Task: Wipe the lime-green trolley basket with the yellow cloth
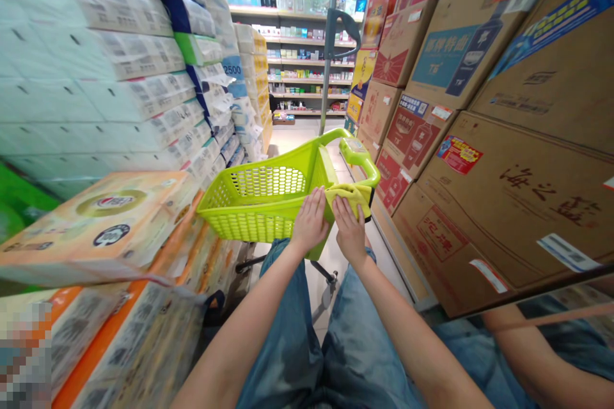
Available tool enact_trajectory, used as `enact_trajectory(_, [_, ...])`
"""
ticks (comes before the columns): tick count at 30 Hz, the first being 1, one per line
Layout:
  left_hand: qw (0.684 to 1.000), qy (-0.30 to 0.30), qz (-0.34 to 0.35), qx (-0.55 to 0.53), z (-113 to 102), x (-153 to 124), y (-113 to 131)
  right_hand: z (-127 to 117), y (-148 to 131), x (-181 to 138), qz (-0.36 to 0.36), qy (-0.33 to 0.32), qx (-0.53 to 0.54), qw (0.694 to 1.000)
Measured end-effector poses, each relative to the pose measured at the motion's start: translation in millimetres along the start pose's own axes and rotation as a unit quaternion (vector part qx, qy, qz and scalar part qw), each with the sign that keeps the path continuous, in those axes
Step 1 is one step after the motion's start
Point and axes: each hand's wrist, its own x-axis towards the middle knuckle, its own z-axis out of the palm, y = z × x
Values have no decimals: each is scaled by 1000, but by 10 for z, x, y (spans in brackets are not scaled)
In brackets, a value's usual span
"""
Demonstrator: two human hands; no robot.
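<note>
A lime green shopping cart (259, 195) with a perforated basket stands in the aisle in front of me, seen from the head view. My left hand (311, 222) lies flat with fingers stretched out on the cart's near rim. My right hand (350, 230) presses down on a yellow cloth (349, 194) draped over the cart's frame just below the green handle (361, 156). My jeans-clad legs show below.
Stacked tissue packs (119, 77) wall the left side, with orange-and-white boxes (110, 223) low at left. Brown cardboard cartons (503, 160) tower on the right. A grey pole (330, 38) and product shelves (307, 57) stand at the aisle's far end.
</note>
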Motion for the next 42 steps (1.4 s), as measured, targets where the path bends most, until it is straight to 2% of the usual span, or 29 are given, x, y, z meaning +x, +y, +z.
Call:
enact_trajectory(2, [1000,2,1,2,-7,1,2,-59,158,14,5,17,-7,1000])
enact_trajectory(6, [1000,3,5,-1,-20,9,13,-183,458,101,95,88,-15,991])
enact_trajectory(8, [1000,5,2,-4,-20,13,18,-183,453,127,123,101,2,987])
enact_trajectory(10, [1000,9,0,-5,-15,13,19,-127,327,114,131,93,15,987])
enact_trajectory(12, [1000,10,2,-6,-10,10,16,-35,140,60,110,65,16,992])
enact_trajectory(15, [1000,9,7,-5,-11,3,8,88,-76,-51,31,15,12,999])
enact_trajectory(18, [1000,5,8,-4,-25,2,4,96,-45,-118,-18,-15,5,1000])
enact_trajectory(20, [1000,2,8,-2,-33,4,4,32,110,-117,-12,-5,-7,1000])
enact_trajectory(24, [1000,3,7,-3,-31,8,8,-126,438,-37,74,74,-30,994])
enact_trajectory(27, [1000,5,5,-6,-22,7,10,-144,426,2,103,88,-17,991])
enact_trajectory(29, [1000,4,5,-6,-16,4,7,-96,282,-14,81,65,-9,995])
enact_trajectory(32, [1000,4,3,-7,-8,-3,-1,-5,40,-78,-6,-4,6,1000])
enact_trajectory(35, [1000,4,6,-6,-11,-6,-9,11,-4,-115,-38,-35,10,999])
enact_trajectory(42, [1000,2,8,0,-33,5,4,-193,437,69,102,87,-13,991])
